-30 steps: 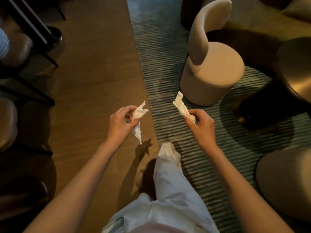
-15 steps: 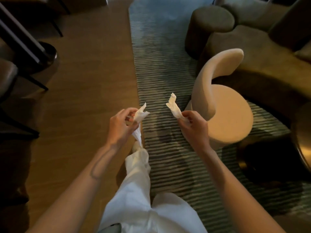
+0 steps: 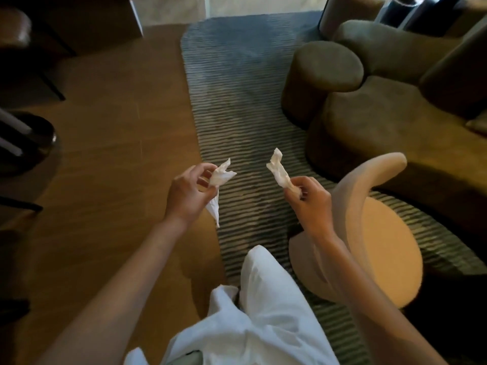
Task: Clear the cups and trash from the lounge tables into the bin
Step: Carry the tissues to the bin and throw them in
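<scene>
From the head view, the left hand (image 3: 188, 197) pinches a crumpled napkin (image 3: 220, 177), its tail hanging down below the grip. The right hand (image 3: 308, 201) pinches a second napkin (image 3: 279, 169) that points up and away. No bin is in sight, so neither hand is nearer to it. The striped rug (image 3: 237, 106) runs ahead into the far scene. A beige stool (image 3: 384, 262) stands close on the right, with a dark sofa (image 3: 390, 122) beyond.

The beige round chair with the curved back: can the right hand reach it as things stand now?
Probably yes: the beige round chair with the curved back stands just beside the right hand with nothing between them. However, that hand already pinches a crumpled white tissue, so it is not free to grip.
</scene>
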`<action>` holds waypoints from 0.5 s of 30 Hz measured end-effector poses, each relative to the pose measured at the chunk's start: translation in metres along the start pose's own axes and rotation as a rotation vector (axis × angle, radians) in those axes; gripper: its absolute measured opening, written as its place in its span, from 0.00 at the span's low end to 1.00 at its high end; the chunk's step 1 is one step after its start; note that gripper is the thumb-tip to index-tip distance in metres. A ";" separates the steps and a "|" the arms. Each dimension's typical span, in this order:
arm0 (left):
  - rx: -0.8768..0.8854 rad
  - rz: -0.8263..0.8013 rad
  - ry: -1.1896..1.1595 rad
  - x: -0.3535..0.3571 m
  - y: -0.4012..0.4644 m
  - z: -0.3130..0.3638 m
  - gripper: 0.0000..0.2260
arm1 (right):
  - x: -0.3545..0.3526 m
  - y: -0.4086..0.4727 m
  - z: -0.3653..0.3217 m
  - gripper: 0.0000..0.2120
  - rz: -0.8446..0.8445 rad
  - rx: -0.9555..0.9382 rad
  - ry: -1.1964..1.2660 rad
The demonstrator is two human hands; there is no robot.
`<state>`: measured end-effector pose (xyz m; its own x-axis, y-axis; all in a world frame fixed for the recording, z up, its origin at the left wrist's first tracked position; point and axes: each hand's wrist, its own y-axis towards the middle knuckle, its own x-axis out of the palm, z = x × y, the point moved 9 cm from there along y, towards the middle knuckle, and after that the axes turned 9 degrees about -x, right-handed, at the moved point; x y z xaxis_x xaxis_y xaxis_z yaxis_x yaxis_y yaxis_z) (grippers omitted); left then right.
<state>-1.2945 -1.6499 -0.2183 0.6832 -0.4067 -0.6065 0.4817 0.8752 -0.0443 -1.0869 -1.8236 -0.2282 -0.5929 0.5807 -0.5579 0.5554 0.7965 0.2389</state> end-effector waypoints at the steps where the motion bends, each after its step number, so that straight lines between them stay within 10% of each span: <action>1: 0.000 -0.008 0.001 0.004 0.027 -0.002 0.16 | 0.004 0.022 0.009 0.07 -0.002 0.020 0.001; 15: 0.074 -0.070 -0.028 0.049 0.432 0.070 0.16 | 0.028 0.424 0.087 0.07 0.066 0.078 0.015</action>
<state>-1.0145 -1.3097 -0.2111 0.6608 -0.4743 -0.5817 0.5675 0.8230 -0.0264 -0.8174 -1.4846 -0.2117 -0.5614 0.6346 -0.5311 0.6371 0.7411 0.2119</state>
